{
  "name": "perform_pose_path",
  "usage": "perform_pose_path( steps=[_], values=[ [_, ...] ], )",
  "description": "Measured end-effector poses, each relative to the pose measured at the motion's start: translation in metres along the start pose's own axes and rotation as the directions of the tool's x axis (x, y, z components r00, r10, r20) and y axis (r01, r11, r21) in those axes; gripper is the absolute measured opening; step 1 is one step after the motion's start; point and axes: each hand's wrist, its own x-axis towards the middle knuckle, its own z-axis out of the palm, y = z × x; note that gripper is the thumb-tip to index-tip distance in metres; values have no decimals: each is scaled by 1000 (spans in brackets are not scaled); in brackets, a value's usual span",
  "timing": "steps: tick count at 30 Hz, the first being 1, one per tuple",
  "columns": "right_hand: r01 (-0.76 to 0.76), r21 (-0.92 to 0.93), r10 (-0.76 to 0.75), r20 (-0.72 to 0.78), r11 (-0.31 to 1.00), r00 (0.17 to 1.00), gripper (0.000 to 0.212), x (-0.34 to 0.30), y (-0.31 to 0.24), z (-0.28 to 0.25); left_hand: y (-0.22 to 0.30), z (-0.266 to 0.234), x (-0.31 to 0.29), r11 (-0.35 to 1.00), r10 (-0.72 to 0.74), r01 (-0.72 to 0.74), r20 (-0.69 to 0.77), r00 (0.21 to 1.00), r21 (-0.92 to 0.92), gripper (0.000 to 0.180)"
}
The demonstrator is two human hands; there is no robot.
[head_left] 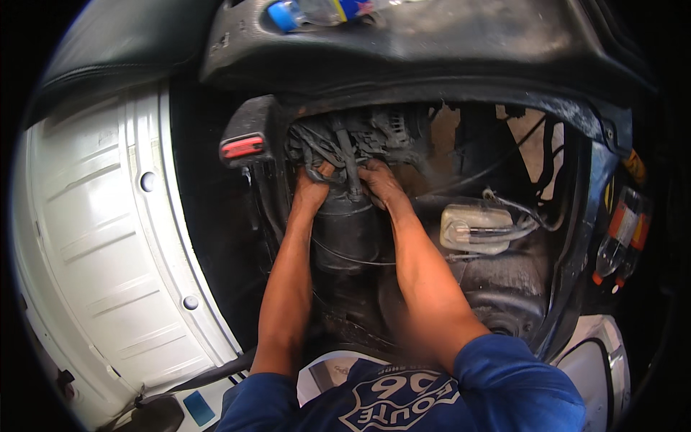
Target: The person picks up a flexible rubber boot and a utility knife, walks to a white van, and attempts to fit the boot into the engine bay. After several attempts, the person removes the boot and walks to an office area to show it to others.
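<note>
In the engine bay [461, 103]: black hose [348, 155] runs down toward black canister [348, 230];
Left hand [312, 189]: left of hose; fingers' grip cannot be told;
Right hand [382, 181]: right of hose; fingers curled, hold hidden

Well to the left of the left hand [313, 191], a white ribbed panel [93, 248] with round holes runs lengthwise, bright glare on its middle. Beyond it, a black padded surface [133, 39] fills the far left corner. Straight beyond the right hand [380, 180], glossy black trim [475, 43] spans across; to that hand's right, brownish ground [445, 137] shows through gaps in the dark bay [479, 147].
</note>
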Motion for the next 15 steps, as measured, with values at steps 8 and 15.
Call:
perform_pose_path(
  steps=[8,15],
  values=[
    [-34,134,-2,257,990,966,27,24,14,-16,-17,-2,-10,889,-92,58,-54,994,-454,69],
    [-4,-217,40,161,976,986,33,2,-7,-12,-34,7,-5,987,126,-149,-279,952,-64,70]
  ],
)
